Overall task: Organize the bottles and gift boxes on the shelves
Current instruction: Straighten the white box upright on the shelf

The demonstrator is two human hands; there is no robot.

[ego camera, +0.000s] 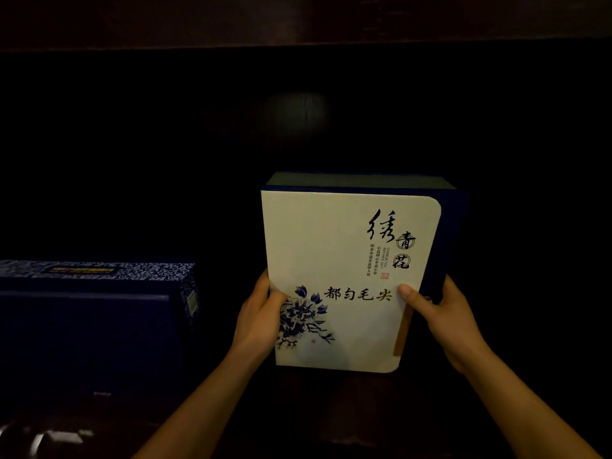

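A white gift box [344, 260] with dark blue sides, black calligraphy and a blue flower print stands upright in a dark shelf bay, right of centre. My left hand [261, 313] grips its lower left edge, thumb lying over the flower. My right hand [440, 313] grips its lower right edge, thumb pressed on the white front. A second gift box [96, 313], dark blue with a blue-and-white patterned top, lies flat at the left, apart from the white one.
The shelf interior is very dark. A dark wooden shelf board [298, 21] runs across the top. The shelf floor [231, 409] in front of the boxes is dim, with faint pale reflections at the lower left [49, 438].
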